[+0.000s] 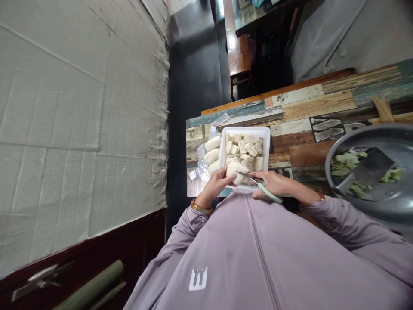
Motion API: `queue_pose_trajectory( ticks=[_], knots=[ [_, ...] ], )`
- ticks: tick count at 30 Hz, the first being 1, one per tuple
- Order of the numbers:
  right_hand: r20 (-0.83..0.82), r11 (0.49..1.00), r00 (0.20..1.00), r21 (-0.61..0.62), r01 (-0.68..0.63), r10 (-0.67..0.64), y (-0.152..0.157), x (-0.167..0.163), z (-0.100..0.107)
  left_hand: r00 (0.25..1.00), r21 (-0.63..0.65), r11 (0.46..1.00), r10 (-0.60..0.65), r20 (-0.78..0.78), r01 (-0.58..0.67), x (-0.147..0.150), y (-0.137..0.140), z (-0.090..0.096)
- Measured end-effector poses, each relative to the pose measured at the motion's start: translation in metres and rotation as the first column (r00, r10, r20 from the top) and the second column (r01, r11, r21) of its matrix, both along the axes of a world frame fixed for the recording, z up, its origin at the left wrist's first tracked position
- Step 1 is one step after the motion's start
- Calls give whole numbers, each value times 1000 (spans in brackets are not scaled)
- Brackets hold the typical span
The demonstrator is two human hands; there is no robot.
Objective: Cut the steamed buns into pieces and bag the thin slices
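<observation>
My left hand is closed on a white steamed bun just above the near side of a white tray. In my right hand is a pair of scissors with pale green handles; its blades lie at the bun's right side. How deep they go into the bun I cannot tell. Cut bun pieces fill much of the tray. To the tray's left, several whole buns lie on clear plastic wrapping.
A large metal basin stands on the right of the wood-patterned table, holding chopped greens and a cleaver. A wooden bench and another table are beyond. A pale wall rises on the left.
</observation>
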State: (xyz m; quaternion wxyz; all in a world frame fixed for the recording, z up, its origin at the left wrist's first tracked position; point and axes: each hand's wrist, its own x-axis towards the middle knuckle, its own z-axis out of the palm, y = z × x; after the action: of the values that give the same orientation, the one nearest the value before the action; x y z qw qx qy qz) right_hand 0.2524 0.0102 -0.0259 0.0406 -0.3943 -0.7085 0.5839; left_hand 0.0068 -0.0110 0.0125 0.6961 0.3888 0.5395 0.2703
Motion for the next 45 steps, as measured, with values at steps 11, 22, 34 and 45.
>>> queue_pose_trajectory(
  ticks=[11,22,34,45],
  knots=[
    [-41,995,995,31,95,-94,-3,-2,-2,993,-29,993,115,28,-114,-5,-2,-11],
    [-42,986,995,132,98,-93,-10,0,-10,970,-83,972,228,85,-221,-3,-1,-4],
    [71,999,997,-12,44,-43,-8,8,-5,968,-35,971,237,77,-235,-3,-3,-7],
    [-49,1000,999,21,-14,15,1,-9,-12,991,-88,994,69,117,-59,1,-5,-4]
  ],
)
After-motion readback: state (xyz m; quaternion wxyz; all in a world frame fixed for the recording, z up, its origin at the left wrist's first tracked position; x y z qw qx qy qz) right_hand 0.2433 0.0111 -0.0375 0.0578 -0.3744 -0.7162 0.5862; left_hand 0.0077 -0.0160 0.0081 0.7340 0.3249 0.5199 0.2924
